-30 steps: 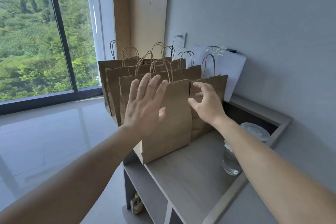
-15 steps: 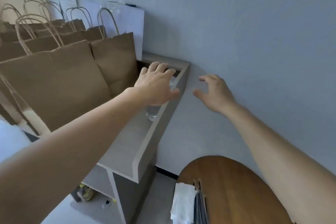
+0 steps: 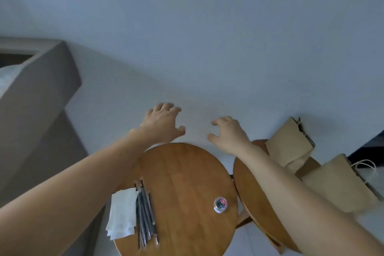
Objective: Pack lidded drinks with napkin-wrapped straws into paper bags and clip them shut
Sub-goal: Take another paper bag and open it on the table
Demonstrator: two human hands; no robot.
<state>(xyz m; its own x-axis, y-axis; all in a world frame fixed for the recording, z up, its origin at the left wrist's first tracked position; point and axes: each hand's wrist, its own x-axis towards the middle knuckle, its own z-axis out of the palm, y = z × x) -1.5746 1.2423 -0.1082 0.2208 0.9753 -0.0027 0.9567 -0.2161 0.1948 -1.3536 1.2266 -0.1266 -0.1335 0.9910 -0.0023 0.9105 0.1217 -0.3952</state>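
Both hands hover empty above the far edge of a round wooden table [image 3: 187,174], near the wall. My left hand [image 3: 163,122] has loosely curled fingers and holds nothing. My right hand [image 3: 228,134] is also loosely curled and empty. On the table lie a stack of white napkins [image 3: 122,214], a bundle of dark wrapped straws [image 3: 145,218] beside them, and a small round tub of coloured paper clips [image 3: 220,204]. Folded brown paper bags [image 3: 288,145] lie flat at the right, past my right forearm.
A second round wooden table [image 3: 259,203] stands to the right, under my right arm. The grey shelf unit's raised side [image 3: 39,89] fills the left edge. A plain grey wall [image 3: 207,37] rises straight ahead.
My view has swung right and down, from the row of standing bags on the shelf unit to the round tables. Both hands left the shelf and came over the table's far edge.
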